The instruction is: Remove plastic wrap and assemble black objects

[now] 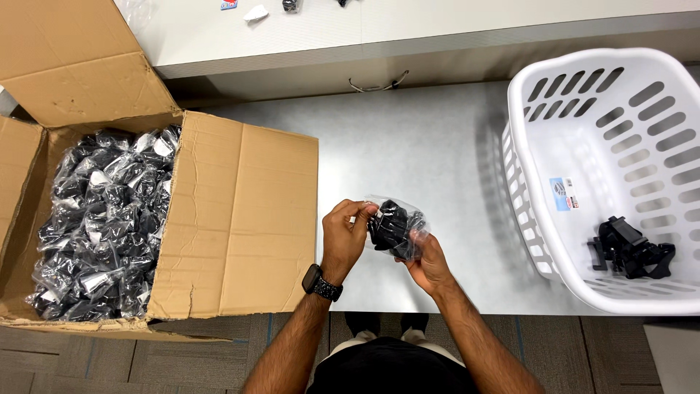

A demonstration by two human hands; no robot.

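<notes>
Head view, looking straight down. Both hands are raised over the near edge of the grey tabletop point(423, 138), roughly midway along it, with a small clear plastic bag point(397, 228) held between them. The bag contains a black plastic part. The left hand point(344, 237) has its grip pinched together on the bag's upper left corner, thumb and fingertips closed on the film. The right hand point(426, 259) cups the bag from below and behind, fingers clamped round the bulk of the part through the plastic. Judgement: one hand steadies the mass while the other holds the loose film, which suits pulling the bag open. A dark wristwatch point(321, 283) sits on the left wrist.

At the left edge of the tabletop an open cardboard box point(240, 211) overhangs the near edge, flaps folded out, so its contents are within reach of the left hand. It is filled with many bagged parts point(106, 219) of the same kind, packed loose.

At the right edge stands a white slotted laundry basket point(532, 241), near the right hand. On its floor lie unbagged black parts point(631, 252), no film visible on them; how many I cannot tell.

Along the far side runs a raised white ledge point(328, 29) with small scraps on it, too small to identify.
</notes>
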